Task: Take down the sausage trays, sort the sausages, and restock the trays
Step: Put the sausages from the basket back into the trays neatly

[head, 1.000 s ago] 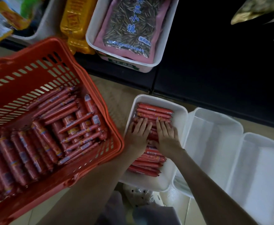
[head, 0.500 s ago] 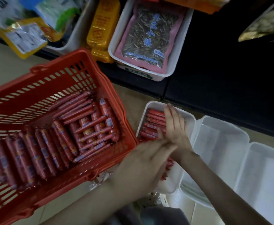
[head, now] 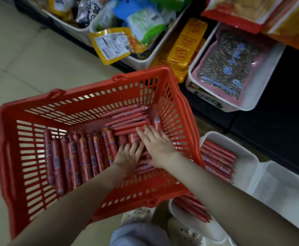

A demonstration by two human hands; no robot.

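At the far left we see pale floor tiles (head: 21, 50), and standing on them a red slotted shopping basket (head: 8, 157) that fills the middle of the view. Along its bottom we find a row of thick red sausages (head: 74, 157) lying side by side, their ends pointing toward the far wall of the basket. Above the basket, on the low shelf, a yellow snack packet (head: 111, 45) hangs over the rim of a white bin.

The left hand (head: 127, 155) lies flat inside the basket, fingers straight and slightly spread, palm down on the sausages, pinching nothing. Just beyond its fingertips a bundle of thinner sausages (head: 127, 118) lies crosswise against the far right corner. The right hand (head: 157, 146) is beside the left one, touching it or nearly so (the blur keeps us from saying which). It is also flat and palm down, with its fingers fanned out over the sausages.

Further right on the shelf sit stacked yellow-orange packs (head: 186, 48), then a bag of sunflower seeds (head: 228, 64) in its own white bin (head: 248, 106). On the floor just beside the basket's right side we see a white tray (head: 246, 164) packed with slim sausages (head: 217, 157) in neat parallel rows, its near end partly hidden behind the basket's corner. A second white tray (head: 283, 192) adjoins it on the right.
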